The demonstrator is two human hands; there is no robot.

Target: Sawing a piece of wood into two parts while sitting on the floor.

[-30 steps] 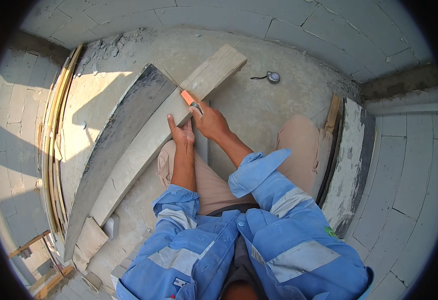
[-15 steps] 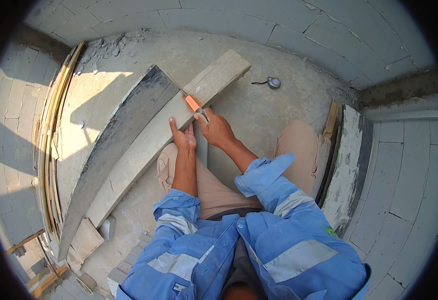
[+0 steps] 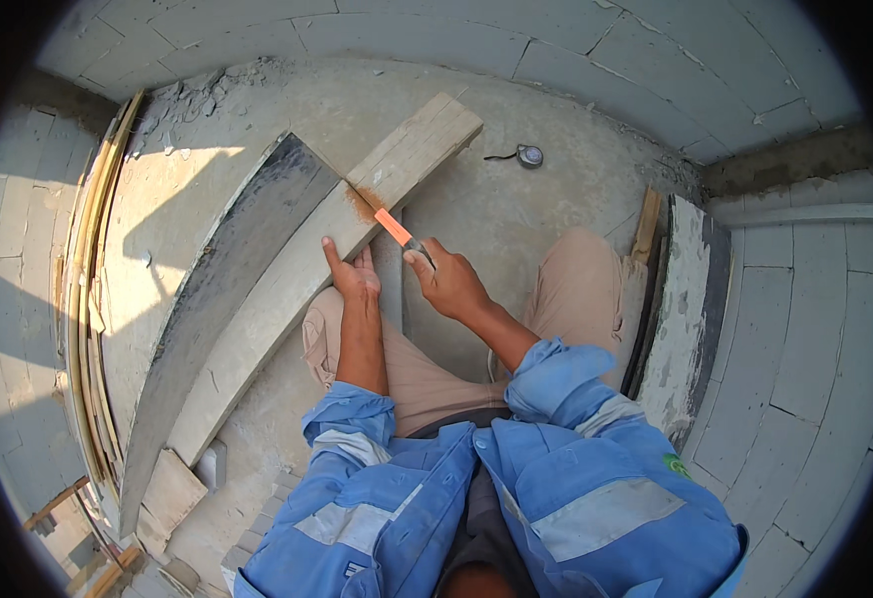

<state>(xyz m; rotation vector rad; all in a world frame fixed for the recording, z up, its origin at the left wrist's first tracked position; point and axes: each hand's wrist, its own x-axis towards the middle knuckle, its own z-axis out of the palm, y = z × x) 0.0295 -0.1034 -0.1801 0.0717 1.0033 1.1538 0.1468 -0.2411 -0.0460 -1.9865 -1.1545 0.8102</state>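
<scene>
Beam (image 3: 277, 299) matt, rough-looking wood; saw handle (image 3: 394, 227) smooth, plastic-looking; floor (image 3: 496, 199) rough, matt concrete.

One beam (image 3: 287, 274), apparently one saw (image 3: 394, 227)

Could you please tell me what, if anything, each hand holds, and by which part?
The right hand grips the saw by its handle; the left hand holds the wooden beam by its near edge, thumb on top.

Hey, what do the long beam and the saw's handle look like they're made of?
The long beam looks like wood with a rough, weathered grey finish: orange-brown sawdust lies on it. The saw's handle seems to be plastic or rubber, going by its even, bright orange colour and dark section; which one isn't clear.
</scene>
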